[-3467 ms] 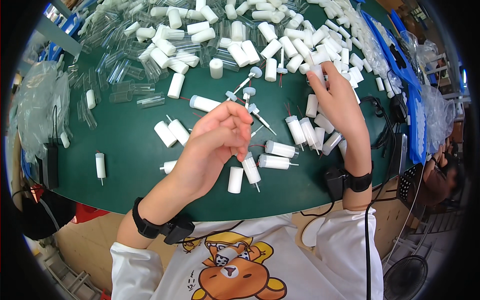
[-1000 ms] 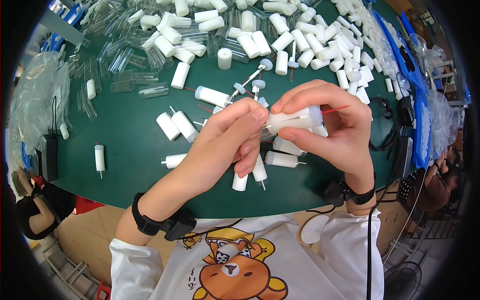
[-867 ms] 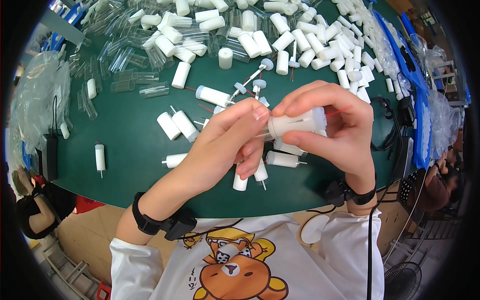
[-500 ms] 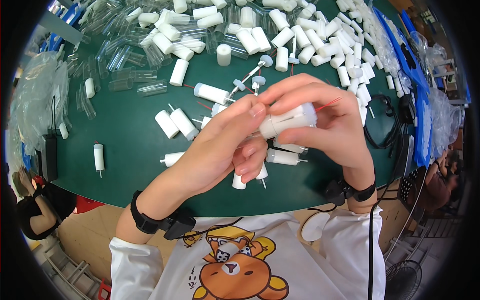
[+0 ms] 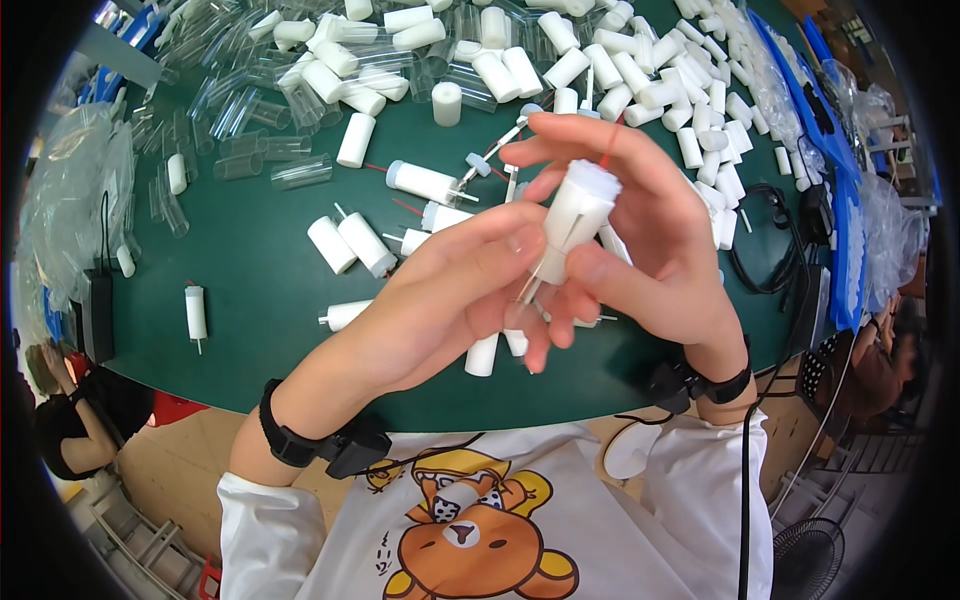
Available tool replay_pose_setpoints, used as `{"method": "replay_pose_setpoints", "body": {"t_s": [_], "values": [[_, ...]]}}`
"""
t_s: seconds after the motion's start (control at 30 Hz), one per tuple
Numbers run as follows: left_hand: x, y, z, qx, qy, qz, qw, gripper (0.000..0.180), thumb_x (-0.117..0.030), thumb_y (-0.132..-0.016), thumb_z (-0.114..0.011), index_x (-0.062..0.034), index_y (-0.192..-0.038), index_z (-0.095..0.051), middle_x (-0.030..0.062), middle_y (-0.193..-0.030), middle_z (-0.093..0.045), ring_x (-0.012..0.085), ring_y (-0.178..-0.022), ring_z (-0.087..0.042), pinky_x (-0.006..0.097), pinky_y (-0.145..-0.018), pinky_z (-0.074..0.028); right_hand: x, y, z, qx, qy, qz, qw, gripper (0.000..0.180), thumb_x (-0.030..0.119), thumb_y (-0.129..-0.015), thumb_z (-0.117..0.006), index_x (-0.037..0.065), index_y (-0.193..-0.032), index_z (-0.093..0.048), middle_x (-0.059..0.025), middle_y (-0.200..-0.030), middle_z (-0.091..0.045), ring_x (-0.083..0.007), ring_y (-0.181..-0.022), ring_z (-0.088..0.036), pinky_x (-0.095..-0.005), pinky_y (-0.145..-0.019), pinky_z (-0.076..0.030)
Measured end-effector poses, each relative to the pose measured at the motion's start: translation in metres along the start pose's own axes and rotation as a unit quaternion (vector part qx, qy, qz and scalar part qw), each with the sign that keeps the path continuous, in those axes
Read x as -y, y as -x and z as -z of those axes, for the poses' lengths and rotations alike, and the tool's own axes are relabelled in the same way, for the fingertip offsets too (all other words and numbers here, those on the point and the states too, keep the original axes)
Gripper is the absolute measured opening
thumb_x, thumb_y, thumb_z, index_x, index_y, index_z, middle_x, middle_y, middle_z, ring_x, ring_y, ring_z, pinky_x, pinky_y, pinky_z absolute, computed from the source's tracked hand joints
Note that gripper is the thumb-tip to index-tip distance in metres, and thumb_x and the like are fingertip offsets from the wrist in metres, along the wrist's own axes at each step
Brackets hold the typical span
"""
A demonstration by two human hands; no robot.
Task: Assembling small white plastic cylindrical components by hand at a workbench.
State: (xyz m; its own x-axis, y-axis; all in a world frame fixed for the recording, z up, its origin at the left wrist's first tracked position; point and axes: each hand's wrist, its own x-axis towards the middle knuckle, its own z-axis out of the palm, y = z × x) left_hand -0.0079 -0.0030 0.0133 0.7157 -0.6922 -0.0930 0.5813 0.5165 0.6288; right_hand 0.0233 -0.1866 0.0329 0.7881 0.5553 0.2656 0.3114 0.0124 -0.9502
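Between my two hands a white cylinder (image 5: 578, 212) stands tilted, its pale grey cap facing up and away, with a thin red wire rising from it. A slit runs down its side, and a thin metal rod shows at its lower end beside what looks like a clear tube, partly hidden by fingers. My left hand (image 5: 470, 265) is closed on the lower part, thumb on top. My right hand (image 5: 660, 235) curves round the right side, thumb against the cylinder; its fingers arch behind, their contact partly hidden. A capped white cylinder (image 5: 425, 183) lies just beyond my left hand.
Loose white cylinders (image 5: 495, 75) and clear tubes (image 5: 300, 172) are heaped across the far side of the green table (image 5: 260, 340). Plastic bags (image 5: 85, 200) lie at the left, a black cable (image 5: 765, 250) at the right. Other people sit at both sides.
The held cylinder has swung from pointing right to pointing up and away, and its lower end shows more. My right hand has loosened and shifted its fingers around it.
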Motion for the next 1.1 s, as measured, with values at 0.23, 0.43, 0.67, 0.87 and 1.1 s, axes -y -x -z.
{"method": "replay_pose_setpoints", "body": {"t_s": [0.23,0.43,0.67,0.87,1.1], "values": [[0.004,-0.001,0.004,0.025,0.12,0.027,0.992,0.041,-0.035,-0.097,-0.03,-0.0007,-0.112,-0.046,0.0097,-0.083,-0.054,0.0182,-0.071,-0.051,0.03,-0.068,-0.042,-0.006,0.001,0.002,-0.023,-0.067,0.043,0.997,0.032,-0.003,-0.083,-0.05,-0.006,-0.114,-0.045,-0.0255,-0.118,-0.053,-0.0284,-0.11,-0.054,-0.0409,-0.094,-0.042],[0.007,-0.002,0.005,0.019,0.075,0.018,0.997,0.052,-0.041,-0.098,-0.023,0.0019,-0.111,-0.049,0.0062,-0.079,-0.051,0.0146,-0.068,-0.045,0.028,-0.067,-0.039,-0.003,0.0,0.001,-0.017,0.0,0.059,0.998,0.025,-0.009,-0.083,-0.047,-0.006,-0.107,-0.051,-0.0243,-0.11,-0.057,-0.0296,-0.109,-0.055,-0.0422,-0.094,-0.042],[0.008,-0.001,0.007,0.002,0.037,0.001,0.999,0.051,-0.039,-0.099,-0.023,0.0026,-0.109,-0.051,0.0041,-0.084,-0.052,0.0127,-0.07,-0.045,0.028,-0.067,-0.04,-0.005,-0.002,0.002,-0.015,0.027,0.054,0.998,0.023,-0.008,-0.082,-0.052,-0.004,-0.104,-0.053,-0.0214,-0.107,-0.06,-0.0286,-0.106,-0.057,-0.0426,-0.093,-0.042],[0.011,-0.001,0.007,0.0,0.045,-0.004,0.999,0.051,-0.04,-0.099,-0.025,0.0027,-0.108,-0.052,0.0037,-0.085,-0.052,0.0121,-0.072,-0.046,0.027,-0.067,-0.04,-0.009,-0.001,0.001,-0.027,0.058,0.061,0.996,0.022,-0.008,-0.081,-0.054,-0.003,-0.102,-0.054,-0.0199,-0.104,-0.061,-0.0268,-0.103,-0.059,-0.0409,-0.09,-0.044],[0.012,0.0,0.006,-0.026,-0.005,0.002,1.0,0.051,-0.041,-0.099,-0.027,0.0017,-0.11,-0.051,0.0026,-0.082,-0.05,0.0107,-0.072,-0.046,0.027,-0.067,-0.04,-0.007,0.001,0.001,-0.038,0.105,0.061,0.992,0.024,-0.009,-0.076,-0.056,-0.003,-0.1,-0.056,-0.0174,-0.101,-0.062,-0.0245,-0.097,-0.06,-0.0387,-0.087,-0.044]]}}
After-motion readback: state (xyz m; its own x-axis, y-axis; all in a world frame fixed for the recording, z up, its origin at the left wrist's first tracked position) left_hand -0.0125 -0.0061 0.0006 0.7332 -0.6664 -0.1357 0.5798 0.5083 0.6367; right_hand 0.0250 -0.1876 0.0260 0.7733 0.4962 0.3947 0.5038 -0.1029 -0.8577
